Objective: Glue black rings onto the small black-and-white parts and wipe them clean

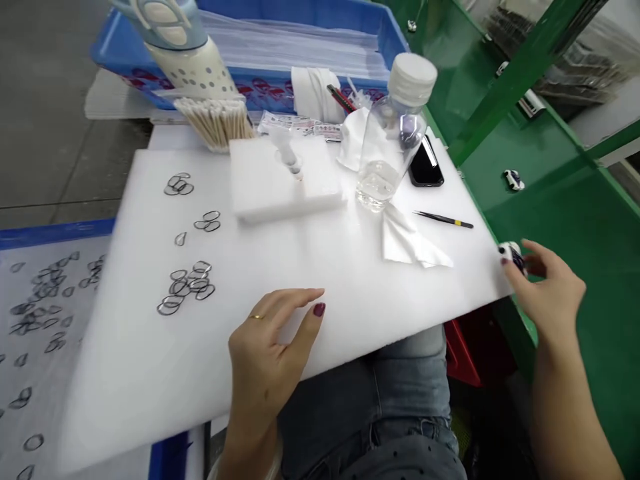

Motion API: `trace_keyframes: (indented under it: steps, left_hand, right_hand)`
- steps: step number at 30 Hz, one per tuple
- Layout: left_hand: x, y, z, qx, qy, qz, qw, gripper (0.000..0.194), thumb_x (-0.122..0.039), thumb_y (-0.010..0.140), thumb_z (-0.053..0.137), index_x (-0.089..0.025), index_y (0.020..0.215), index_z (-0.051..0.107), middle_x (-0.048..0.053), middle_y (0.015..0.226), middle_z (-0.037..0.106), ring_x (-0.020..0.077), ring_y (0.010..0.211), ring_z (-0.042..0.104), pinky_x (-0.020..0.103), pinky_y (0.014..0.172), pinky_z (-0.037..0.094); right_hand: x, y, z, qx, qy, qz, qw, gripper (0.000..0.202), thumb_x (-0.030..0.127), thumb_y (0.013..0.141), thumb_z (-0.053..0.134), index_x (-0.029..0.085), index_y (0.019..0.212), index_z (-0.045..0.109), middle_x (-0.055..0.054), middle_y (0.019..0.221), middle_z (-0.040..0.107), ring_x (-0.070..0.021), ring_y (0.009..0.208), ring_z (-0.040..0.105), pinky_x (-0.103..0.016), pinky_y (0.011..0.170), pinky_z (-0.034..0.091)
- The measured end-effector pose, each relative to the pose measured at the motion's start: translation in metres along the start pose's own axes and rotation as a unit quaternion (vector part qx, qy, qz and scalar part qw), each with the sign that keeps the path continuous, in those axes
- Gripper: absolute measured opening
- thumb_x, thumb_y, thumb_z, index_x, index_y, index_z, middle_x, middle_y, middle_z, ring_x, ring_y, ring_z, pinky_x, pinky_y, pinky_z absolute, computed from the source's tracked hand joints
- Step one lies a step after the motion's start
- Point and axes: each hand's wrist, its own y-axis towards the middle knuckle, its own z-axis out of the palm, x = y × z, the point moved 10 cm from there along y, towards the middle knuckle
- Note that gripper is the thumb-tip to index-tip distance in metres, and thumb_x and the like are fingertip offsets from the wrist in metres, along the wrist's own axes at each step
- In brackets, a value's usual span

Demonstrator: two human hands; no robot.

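My left hand (273, 343) rests flat on the near edge of a white foam board (310, 273), fingers spread, holding nothing. My right hand (547, 290) is at the board's right corner, fingertips closed around a small white and dark object (511, 253) on the green bench. Several thin metal rings (187, 287) lie in clusters on the board's left part, with more rings (179, 185) farther back. A small white foam block (285, 177) with a syringe-like applicator (289, 155) sits at the back middle.
A clear bottle (393, 133) with a white cap, a crumpled wipe (407, 240), black tweezers (444, 220) and a phone (425, 167) lie at the right. Cotton swabs (215, 123) and a blue crate (300, 47) stand behind. A tray of rings (40, 313) is at the left.
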Motion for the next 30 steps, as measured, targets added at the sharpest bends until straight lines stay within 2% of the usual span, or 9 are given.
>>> trace_keyframes:
  steps: [3, 5, 7, 14, 18, 22, 25, 28, 30]
  left_hand:
    - [-0.004, -0.001, 0.004, 0.011, 0.024, 0.024, 0.999, 0.013, -0.03, 0.093, 0.063, -0.027, 0.102, 0.073, 0.0, 0.095, 0.074, 0.0187, 0.088, 0.069, 0.034, 0.078, 0.056]
    - [-0.004, 0.0, 0.008, 0.023, 0.038, 0.029, 0.999, 0.014, -0.032, 0.093, 0.063, -0.028, 0.102, 0.073, 0.0, 0.095, 0.074, 0.0195, 0.088, 0.069, 0.035, 0.078, 0.056]
    - [-0.003, 0.0, 0.01, 0.029, 0.047, 0.025, 0.998, 0.014, -0.034, 0.093, 0.063, -0.028, 0.101, 0.073, 0.0, 0.096, 0.074, 0.0202, 0.088, 0.069, 0.035, 0.078, 0.056]
    - [-0.005, 0.007, 0.015, 0.04, 0.053, 0.028, 0.997, 0.015, -0.036, 0.092, 0.062, -0.028, 0.097, 0.073, 0.0, 0.092, 0.075, 0.0197, 0.086, 0.071, 0.034, 0.077, 0.056]
    - [-0.005, 0.01, 0.012, 0.028, 0.04, 0.007, 0.999, 0.019, -0.039, 0.091, 0.062, -0.026, 0.096, 0.075, 0.001, 0.089, 0.076, 0.0211, 0.082, 0.072, 0.033, 0.071, 0.059]
    - [-0.006, 0.011, 0.012, 0.027, 0.029, 0.0, 0.999, 0.019, -0.037, 0.092, 0.06, -0.025, 0.096, 0.075, 0.004, 0.089, 0.076, 0.0224, 0.082, 0.072, 0.036, 0.072, 0.061]
    - [-0.011, 0.011, 0.014, 0.035, 0.034, 0.031, 0.998, 0.016, -0.033, 0.092, 0.06, -0.025, 0.097, 0.074, 0.003, 0.088, 0.075, 0.0223, 0.082, 0.071, 0.036, 0.072, 0.06]
    - [-0.014, 0.009, 0.018, 0.057, 0.055, 0.056, 0.995, 0.017, -0.032, 0.093, 0.059, -0.026, 0.102, 0.072, 0.004, 0.092, 0.074, 0.0232, 0.085, 0.071, 0.037, 0.073, 0.06]
    - [-0.012, 0.009, 0.021, 0.073, 0.061, 0.042, 0.995, 0.028, -0.037, 0.094, 0.058, -0.026, 0.118, 0.067, 0.007, 0.109, 0.071, 0.0246, 0.092, 0.071, 0.039, 0.076, 0.061]
  right_hand:
    - [-0.117, 0.001, -0.029, 0.008, -0.098, 0.162, 0.982, 0.033, 0.049, 0.067, 0.08, 0.026, 0.09, 0.073, -0.012, 0.074, 0.073, -0.0248, 0.058, 0.062, -0.039, 0.056, 0.04]
    - [-0.148, 0.0, -0.043, -0.016, -0.125, 0.195, 0.973, 0.03, 0.052, 0.065, 0.08, 0.027, 0.079, 0.071, -0.012, 0.072, 0.073, -0.0199, 0.048, 0.054, -0.037, 0.052, 0.034]
    - [-0.148, 0.017, -0.042, -0.027, -0.134, 0.19, 0.972, 0.028, 0.051, 0.067, 0.077, 0.025, 0.076, 0.071, -0.013, 0.075, 0.074, -0.0168, 0.048, 0.05, -0.037, 0.052, 0.033]
    - [-0.08, 0.179, 0.028, 0.006, -0.087, 0.092, 0.992, 0.046, 0.051, 0.073, 0.065, 0.01, 0.093, 0.074, -0.023, 0.089, 0.072, -0.0209, 0.069, 0.062, -0.037, 0.057, 0.03]
    - [-0.069, 0.215, 0.039, -0.024, -0.074, 0.087, 0.993, 0.032, 0.046, 0.065, 0.072, 0.015, 0.069, 0.06, -0.025, 0.072, 0.066, -0.0231, 0.062, 0.061, -0.037, 0.052, 0.029]
    - [-0.06, 0.204, 0.027, -0.036, -0.033, 0.049, 0.998, 0.036, 0.036, 0.062, 0.077, 0.028, 0.064, 0.043, -0.012, 0.059, 0.063, -0.0217, 0.057, 0.059, -0.034, 0.05, 0.032]
    - [-0.038, 0.168, 0.019, -0.013, 0.012, 0.003, 1.0, 0.028, 0.037, 0.07, 0.077, 0.027, 0.083, 0.055, -0.014, 0.077, 0.072, -0.0251, 0.074, 0.07, -0.033, 0.057, 0.043]
    - [0.032, 0.102, 0.018, 0.017, 0.073, -0.152, 0.986, 0.039, 0.036, 0.08, 0.073, 0.026, 0.114, 0.059, -0.016, 0.108, 0.073, -0.0258, 0.1, 0.072, -0.03, 0.075, 0.053]
    - [0.105, 0.038, 0.022, 0.038, 0.118, -0.331, 0.935, 0.038, 0.032, 0.085, 0.07, 0.022, 0.119, 0.059, -0.013, 0.111, 0.072, -0.0276, 0.101, 0.071, -0.038, 0.086, 0.056]
